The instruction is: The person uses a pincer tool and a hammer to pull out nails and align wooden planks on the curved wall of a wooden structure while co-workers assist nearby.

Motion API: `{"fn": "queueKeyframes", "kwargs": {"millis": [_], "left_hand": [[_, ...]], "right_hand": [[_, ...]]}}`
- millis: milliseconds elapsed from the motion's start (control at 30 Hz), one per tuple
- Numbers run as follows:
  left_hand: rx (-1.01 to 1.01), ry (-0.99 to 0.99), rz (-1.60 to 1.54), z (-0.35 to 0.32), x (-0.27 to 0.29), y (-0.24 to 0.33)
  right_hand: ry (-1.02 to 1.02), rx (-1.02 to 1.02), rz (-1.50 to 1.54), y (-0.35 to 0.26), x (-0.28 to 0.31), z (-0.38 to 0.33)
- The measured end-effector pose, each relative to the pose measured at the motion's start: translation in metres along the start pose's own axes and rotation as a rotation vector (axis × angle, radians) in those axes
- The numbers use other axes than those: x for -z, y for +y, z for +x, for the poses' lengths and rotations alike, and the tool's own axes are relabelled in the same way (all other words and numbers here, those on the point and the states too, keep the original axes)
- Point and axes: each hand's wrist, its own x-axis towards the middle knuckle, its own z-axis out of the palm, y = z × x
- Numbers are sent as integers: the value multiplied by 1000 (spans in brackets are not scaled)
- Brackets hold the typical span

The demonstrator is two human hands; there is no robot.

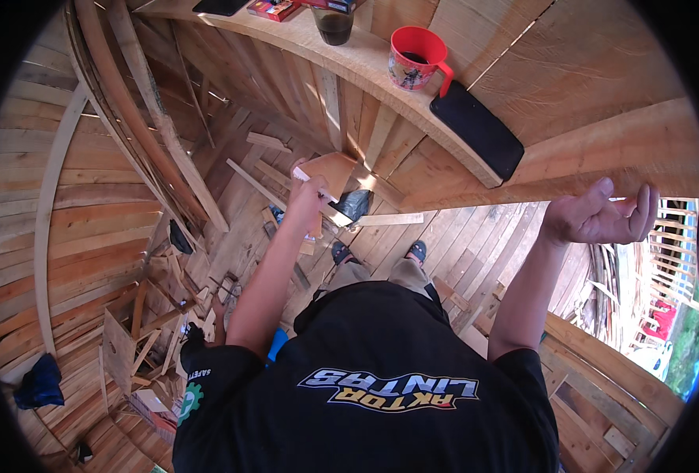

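My left hand [310, 195] is closed around a small flat piece of brown wood [332, 170]. A thin white strip [323, 194] lies along it by the fingers; its kind is not clear. My right hand [602, 213] is raised at the right, palm up, thumb apart and fingers loosely curled, with nothing visible in it. It is close to the lower edge of a wide wooden plank [602, 158]. Whether it touches the plank I cannot tell.
Ahead, a wooden ledge [365, 71] carries a red mug [416, 59] with dark liquid, a glass [334, 27] and a black phone [479, 130]. A dark plastic bag [355, 205] and wood offcuts [269, 142] lie on the plank floor. Long boards [160, 118] lean at the left.
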Motion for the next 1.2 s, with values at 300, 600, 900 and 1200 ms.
{"fn": "queueKeyframes", "kwargs": {"millis": [300, 600, 900, 1200], "left_hand": [[32, -124, 56, 38, -39, 37], [-40, -182, 139, 97, -83, 79], [-109, -298, 203, 107, -77, 87], [-238, -281, 280, 148, -66, 77]], "right_hand": [[5, 91, -169, 16, -3, -9], [37, 113, -173, 16, -6, -9], [43, 115, -196, 13, -9, -10], [63, 120, -178, 9, -11, -8]]}}
